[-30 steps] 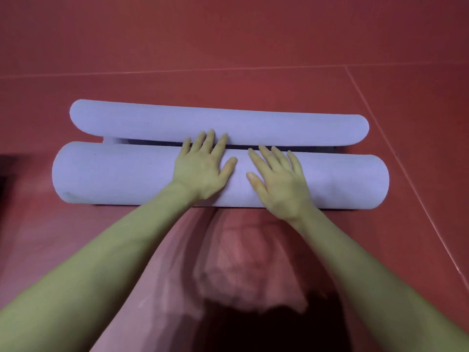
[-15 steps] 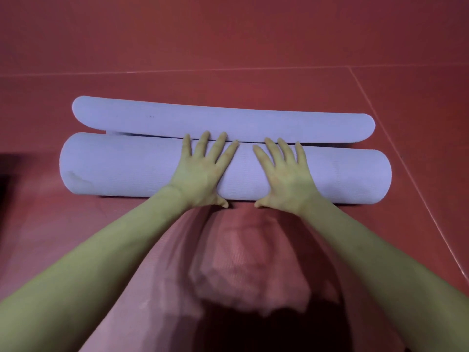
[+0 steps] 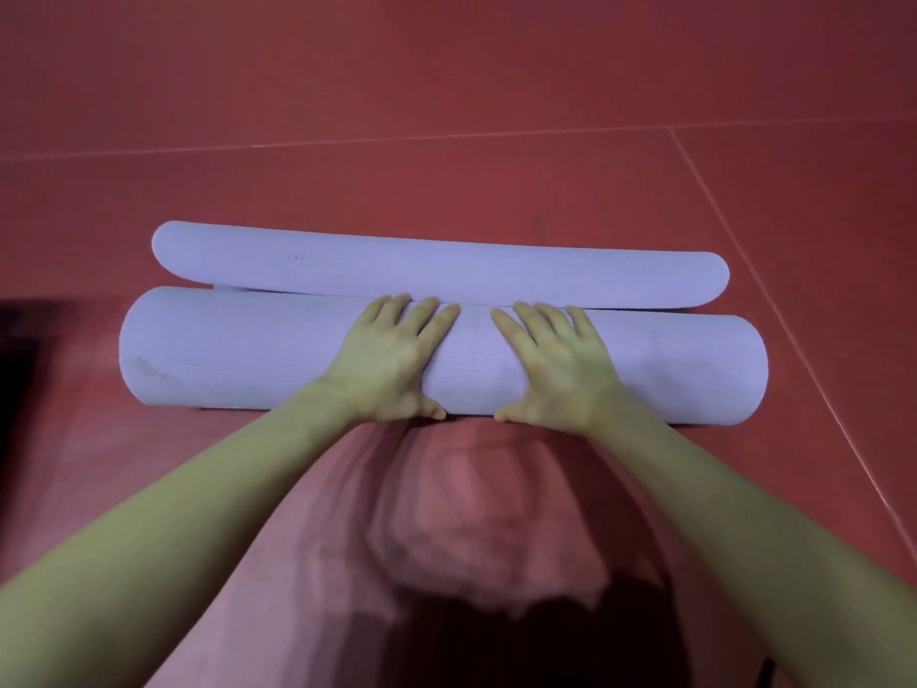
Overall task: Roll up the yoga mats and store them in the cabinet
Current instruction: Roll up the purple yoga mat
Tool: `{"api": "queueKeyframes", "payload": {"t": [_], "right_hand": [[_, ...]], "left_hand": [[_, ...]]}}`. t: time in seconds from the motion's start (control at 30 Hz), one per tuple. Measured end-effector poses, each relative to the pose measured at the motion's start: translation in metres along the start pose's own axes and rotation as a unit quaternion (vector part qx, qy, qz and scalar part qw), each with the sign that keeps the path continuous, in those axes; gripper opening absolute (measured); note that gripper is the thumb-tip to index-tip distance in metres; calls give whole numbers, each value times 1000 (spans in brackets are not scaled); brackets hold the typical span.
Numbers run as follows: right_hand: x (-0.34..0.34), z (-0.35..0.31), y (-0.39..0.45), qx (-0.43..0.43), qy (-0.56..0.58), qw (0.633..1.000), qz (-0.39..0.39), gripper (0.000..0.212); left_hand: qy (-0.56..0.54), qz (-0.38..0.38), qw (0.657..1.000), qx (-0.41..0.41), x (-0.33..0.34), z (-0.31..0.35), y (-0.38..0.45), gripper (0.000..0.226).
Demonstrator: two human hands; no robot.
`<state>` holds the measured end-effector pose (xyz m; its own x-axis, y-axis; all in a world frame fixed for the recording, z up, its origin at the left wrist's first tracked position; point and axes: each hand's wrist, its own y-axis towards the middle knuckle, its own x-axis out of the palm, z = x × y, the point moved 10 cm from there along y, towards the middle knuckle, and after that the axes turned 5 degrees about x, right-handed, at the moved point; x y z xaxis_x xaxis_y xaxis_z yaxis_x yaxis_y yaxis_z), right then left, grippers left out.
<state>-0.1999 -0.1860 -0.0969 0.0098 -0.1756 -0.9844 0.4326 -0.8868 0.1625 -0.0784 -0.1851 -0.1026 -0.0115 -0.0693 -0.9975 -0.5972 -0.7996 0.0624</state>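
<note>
A pale lilac yoga mat lies across the red floor as a thick roll (image 3: pixel 223 350). Its last unrolled strip (image 3: pixel 446 270) curls up just behind the roll and touches it. My left hand (image 3: pixel 387 365) and my right hand (image 3: pixel 556 369) press side by side on the middle of the roll. The fingers of both hands lie over its top toward the far side. Both thumbs sit low at its near edge. No cabinet is in view.
Red floor (image 3: pixel 446 91) surrounds the mat, with thin seam lines running across the back and down the right side (image 3: pixel 794 330). A dark shape (image 3: pixel 15 365) cuts in at the left edge. My shadow falls on the floor between my arms.
The roll has turned away from me and closed the gap to the curled strip. My hands shifted over its top, thumbs dropping to the near edge.
</note>
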Motion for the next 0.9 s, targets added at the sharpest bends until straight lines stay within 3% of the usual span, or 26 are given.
{"api": "queueKeyframes", "payload": {"t": [0.4, 0.73, 0.9], "right_hand": [[-16, -25, -98, 8, 23, 999, -49, 117], [-28, -33, -154, -1, 49, 995, -83, 121], [-12, -36, -172, -10, 58, 987, -150, 119]], "left_hand": [[-29, -13, 999, 18, -4, 73, -72, 107], [-68, -9, 997, 44, -10, 124, -111, 110], [-76, -24, 996, 37, -1, 136, -125, 109]]}}
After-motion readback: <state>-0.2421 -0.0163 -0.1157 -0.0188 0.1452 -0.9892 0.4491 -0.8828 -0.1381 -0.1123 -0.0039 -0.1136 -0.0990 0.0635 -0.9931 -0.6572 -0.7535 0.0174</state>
